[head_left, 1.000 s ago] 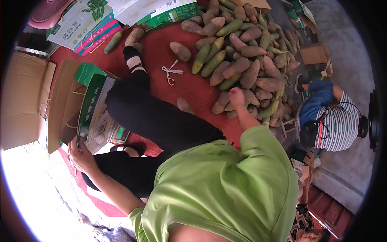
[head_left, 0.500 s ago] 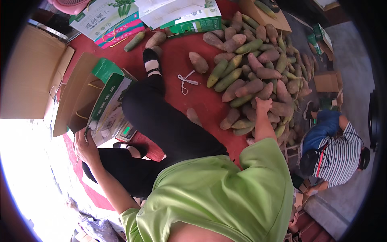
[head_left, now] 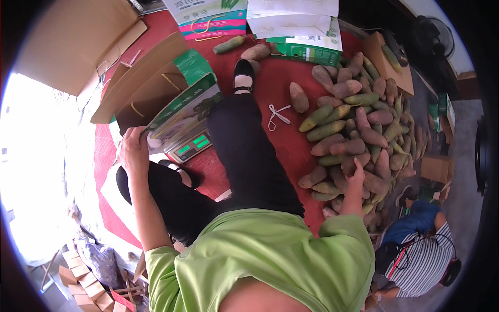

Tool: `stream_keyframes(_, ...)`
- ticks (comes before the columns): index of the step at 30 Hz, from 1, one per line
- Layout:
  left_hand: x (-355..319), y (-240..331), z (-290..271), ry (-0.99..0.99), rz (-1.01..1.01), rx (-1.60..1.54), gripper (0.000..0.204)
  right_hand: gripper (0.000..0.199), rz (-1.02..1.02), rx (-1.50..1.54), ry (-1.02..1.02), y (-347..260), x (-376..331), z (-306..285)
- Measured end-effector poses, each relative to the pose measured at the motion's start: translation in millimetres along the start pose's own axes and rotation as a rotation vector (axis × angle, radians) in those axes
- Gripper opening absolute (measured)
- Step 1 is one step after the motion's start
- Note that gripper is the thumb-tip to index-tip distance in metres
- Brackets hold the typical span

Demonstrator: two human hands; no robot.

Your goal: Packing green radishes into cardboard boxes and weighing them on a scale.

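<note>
My left hand (head_left: 134,152) grips the near edge of an open green-and-white cardboard gift box (head_left: 182,112). Its brown flaps stand up, showing cord handles, and the box sits on a digital scale (head_left: 193,146) with lit green displays. On the right, my right hand (head_left: 355,186) is closed around the end of a reddish-brown radish (head_left: 348,165) at the near left side of a big pile of radishes (head_left: 377,138). The pile mixes green and reddish-brown ones. Part of my right hand's grip is hidden from above.
A loose radish (head_left: 299,97) and a white ribbon (head_left: 278,115) lie on the red carpet (head_left: 280,166). Printed cartons (head_left: 306,49) stand at the far side. A large brown carton (head_left: 73,41) is far left. At lower right a person in a striped shirt (head_left: 423,265) bends over.
The view has swung left, so the scene sits further right in the picture. My left hand still holds the box edge; my right hand stays at the pile. More of the scale's display shows.
</note>
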State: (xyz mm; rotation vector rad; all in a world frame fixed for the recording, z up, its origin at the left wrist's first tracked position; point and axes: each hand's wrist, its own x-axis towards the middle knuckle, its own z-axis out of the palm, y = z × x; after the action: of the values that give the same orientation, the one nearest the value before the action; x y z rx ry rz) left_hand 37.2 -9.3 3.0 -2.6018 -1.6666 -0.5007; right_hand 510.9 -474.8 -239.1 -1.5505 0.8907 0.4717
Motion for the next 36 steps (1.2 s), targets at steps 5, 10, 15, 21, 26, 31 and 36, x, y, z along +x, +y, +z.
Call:
stream_keyframes(5, 7.7, -0.2, -4.8, -0.074, 0.007, -0.062, 0.010, 0.058, -0.087, 0.076, -0.182, 2.1, -50.6, 11.1)
stream_keyframes(10, 17.0, -6.9, -8.5, -0.154, 0.035, -0.191, 0.010, 0.052, -0.251, 0.046, -0.463, -29.3, -126.5, 67.4)
stream_keyframes(15, 21.2, -13.2, -5.1, -0.155, 0.088, -0.231, 0.010, 0.065, -0.545, -0.076, -0.977, -69.9, -205.1, 157.8)
stream_keyframes(21, 20.3, -10.5, -3.0, -0.161, 0.097, -0.227, 0.010, 0.080, -0.884, -0.521, -1.341, -101.4, -372.3, 264.9)
stream_keyframes(26, 18.0, -15.8, -7.3, -0.156, 0.100, -0.098, 0.008, 0.075, -1.365, -0.767, -1.688, -54.6, -462.9, 367.7)
stream_keyframes(31, 17.0, -13.7, -11.0, -0.170, 0.110, -0.060, 0.008, 0.076, -1.661, -1.347, -1.701, 23.6, -508.9, 438.2)
stream_keyframes(36, 15.5, -14.2, -11.5, -0.172, 0.129, -0.083, 0.006, 0.081, -1.733, -2.019, -1.624, 88.1, -513.5, 459.6)
